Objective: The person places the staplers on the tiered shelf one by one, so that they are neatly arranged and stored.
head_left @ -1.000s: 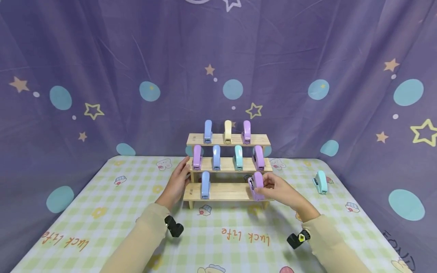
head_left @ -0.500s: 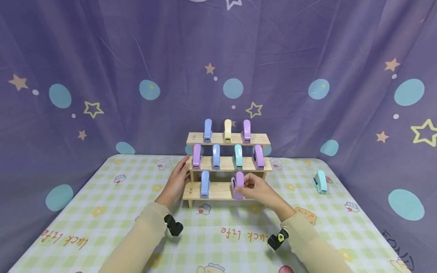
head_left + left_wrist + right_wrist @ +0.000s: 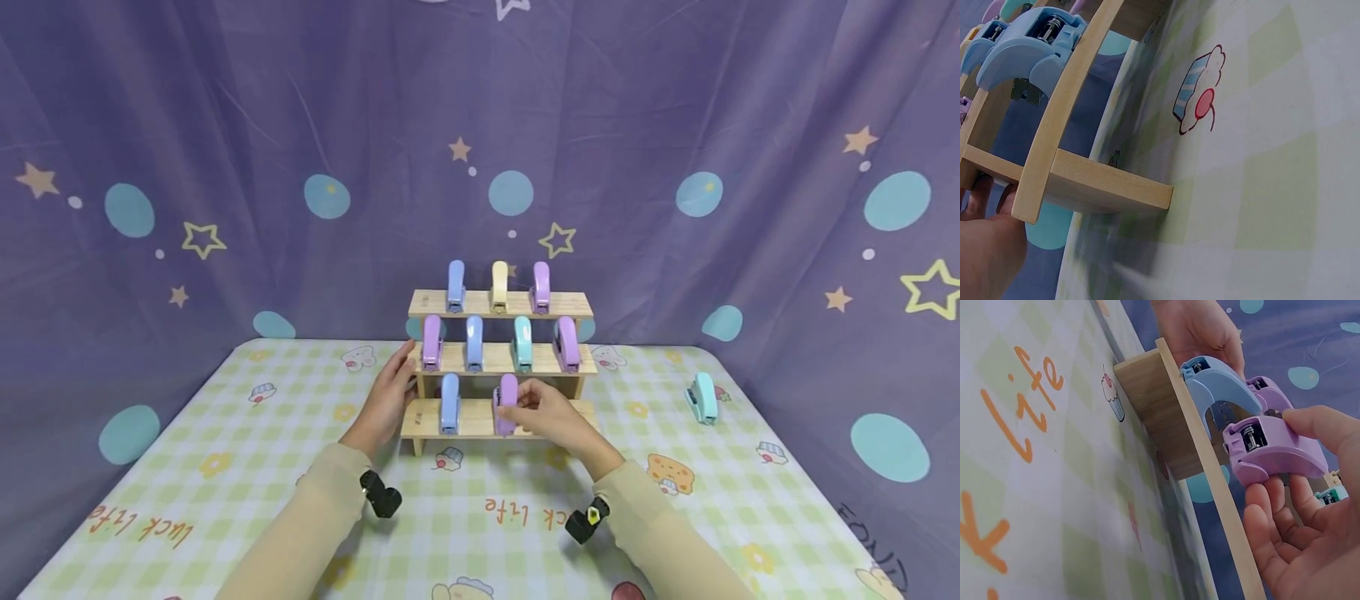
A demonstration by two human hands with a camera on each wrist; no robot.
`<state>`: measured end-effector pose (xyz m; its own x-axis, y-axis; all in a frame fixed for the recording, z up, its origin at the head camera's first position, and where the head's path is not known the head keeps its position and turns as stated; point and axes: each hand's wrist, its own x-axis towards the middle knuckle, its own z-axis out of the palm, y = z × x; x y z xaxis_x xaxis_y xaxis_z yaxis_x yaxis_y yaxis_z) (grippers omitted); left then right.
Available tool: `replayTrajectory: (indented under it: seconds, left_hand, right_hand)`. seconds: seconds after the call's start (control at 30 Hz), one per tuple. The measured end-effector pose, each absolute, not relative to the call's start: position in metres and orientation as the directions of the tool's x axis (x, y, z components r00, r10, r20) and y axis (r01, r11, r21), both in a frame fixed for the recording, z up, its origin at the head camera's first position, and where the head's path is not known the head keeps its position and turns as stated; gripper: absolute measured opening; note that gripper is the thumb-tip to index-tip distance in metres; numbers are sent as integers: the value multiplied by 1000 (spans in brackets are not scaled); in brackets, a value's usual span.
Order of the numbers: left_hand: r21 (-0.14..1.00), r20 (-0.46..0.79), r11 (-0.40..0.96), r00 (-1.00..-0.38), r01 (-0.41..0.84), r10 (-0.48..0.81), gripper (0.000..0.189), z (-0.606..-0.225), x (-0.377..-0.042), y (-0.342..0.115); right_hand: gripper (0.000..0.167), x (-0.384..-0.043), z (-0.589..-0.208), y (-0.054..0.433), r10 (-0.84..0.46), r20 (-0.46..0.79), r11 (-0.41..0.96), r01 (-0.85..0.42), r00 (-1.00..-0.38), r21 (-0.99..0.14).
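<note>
My right hand (image 3: pixel 553 419) pinches a purple stapler (image 3: pixel 507 393) at the front of the lowest tier of a wooden stepped rack (image 3: pixel 480 422). In the right wrist view the thumb lies on one side of this stapler (image 3: pixel 1282 450), with curled fingers on the other. Beside it on the same tier stands a blue stapler (image 3: pixel 450 404), a small gap apart. My left hand (image 3: pixel 384 407) holds the rack's left end near the middle tier; its fingertips (image 3: pixel 979 195) go partly behind the wood in the left wrist view.
The middle tier carries purple, blue and teal staplers (image 3: pixel 522 343). Up top are a blue, a yellow (image 3: pixel 499 286) and a purple stapler. Another teal stapler (image 3: pixel 703 398) stands on the checked tablecloth (image 3: pixel 262 467) to the right. A purple curtain (image 3: pixel 637 100) hangs behind.
My right hand has brought the purple stapler leftward along the lowest tier, from its right end to nearer the blue stapler. The left hand stays at the rack's left end.
</note>
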<state>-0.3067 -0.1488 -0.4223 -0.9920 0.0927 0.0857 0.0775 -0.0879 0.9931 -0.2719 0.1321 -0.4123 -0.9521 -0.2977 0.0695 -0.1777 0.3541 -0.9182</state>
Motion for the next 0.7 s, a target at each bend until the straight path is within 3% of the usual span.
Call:
replayTrajectory:
  seconds: [0.37,0.7]
  left_hand:
    - [994,82,-86,-992,73,98,53,-420,-306,-148]
    - [993,82,-88,-992,73,94,53,-420,-306,-147]
  right_hand:
    - [37,-273,-411,125,-253,23,377,-121,-967,-918]
    - [39,-275,-415,122,-233,59,407,-152,-971,-901]
